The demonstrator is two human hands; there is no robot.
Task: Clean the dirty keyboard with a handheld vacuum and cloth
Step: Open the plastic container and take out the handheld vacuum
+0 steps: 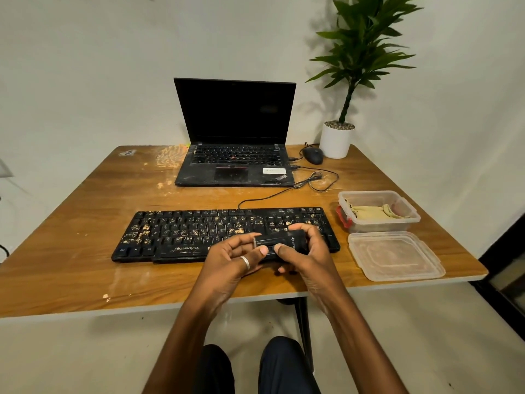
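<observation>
Head view, left hand and right hand gripping handheld vacuum; crumbed keyboard beneath, labelled ZEBRONICS

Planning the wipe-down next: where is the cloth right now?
In the head view, the cloth lies in the open clear container on the right, beside the keyboard and beyond the lid.

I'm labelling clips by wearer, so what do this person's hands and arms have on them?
The left hand wears a plain silver ring on one finger; the right hand wears nothing. No sleeves, gloves or watch show on either arm.
</observation>
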